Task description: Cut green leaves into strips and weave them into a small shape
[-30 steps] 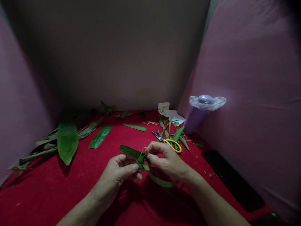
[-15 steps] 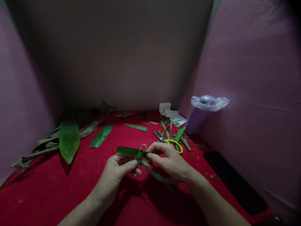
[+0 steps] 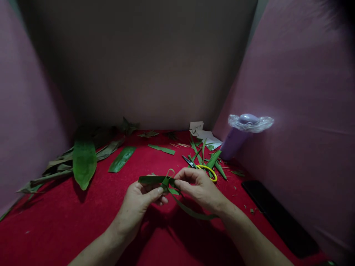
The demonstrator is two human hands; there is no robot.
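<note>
Between my hands, above the red cloth, is a folded green leaf strip [image 3: 151, 179] with a knot-like middle. A thin pale loop [image 3: 171, 172] stands up from that middle, and a long narrow tail [image 3: 191, 212] curves down to the right beneath my right wrist. My left hand [image 3: 144, 197] pinches the folded part from the left, thumb on top. From the right, my right hand [image 3: 198, 186] pinches the strip's other side between thumb and index finger. Just beyond the right hand lie scissors [image 3: 206, 169] with yellow handles. Part of the fold is hidden by my fingers.
Cut leaf pieces [image 3: 213, 159] lie around the scissors. A purple container [image 3: 235, 142] topped with clear plastic stands at the right, near a black phone-like slab [image 3: 280, 218]. White paper [image 3: 209, 137] is at the back. Large leaves [image 3: 84, 162] and a cut leaf piece [image 3: 122, 159] lie left.
The whole scene has shifted slightly to the right in view. Both hands keep their pinch on the leaf strip, whose left end is tilted a little differently.
</note>
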